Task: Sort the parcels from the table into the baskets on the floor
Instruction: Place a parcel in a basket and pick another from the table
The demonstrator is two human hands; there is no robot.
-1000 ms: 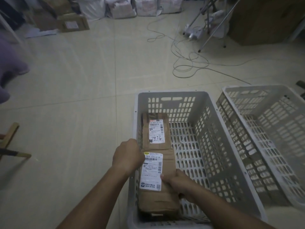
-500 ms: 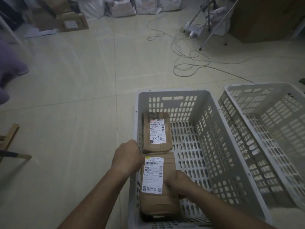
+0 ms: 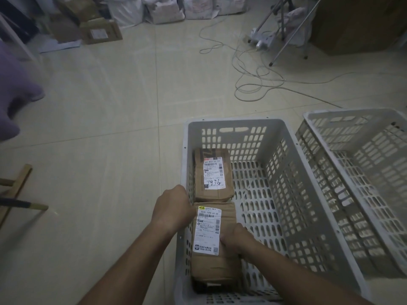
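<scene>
Since a second ago the near parcel point(image 3: 214, 236) sinks lower into the left basket point(image 3: 293, 148), end to end with the far parcel point(image 3: 213, 172). Left hand point(image 3: 171, 210) and right hand point(image 3: 236, 238) keep their grip on it, so release comes next.

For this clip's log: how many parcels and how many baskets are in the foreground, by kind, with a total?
Brown cardboard parcels with white labels: 2, far one, near one, both in the left basket.
Grey slotted plastic baskets: 2, left, right.
Total: 4.
</scene>
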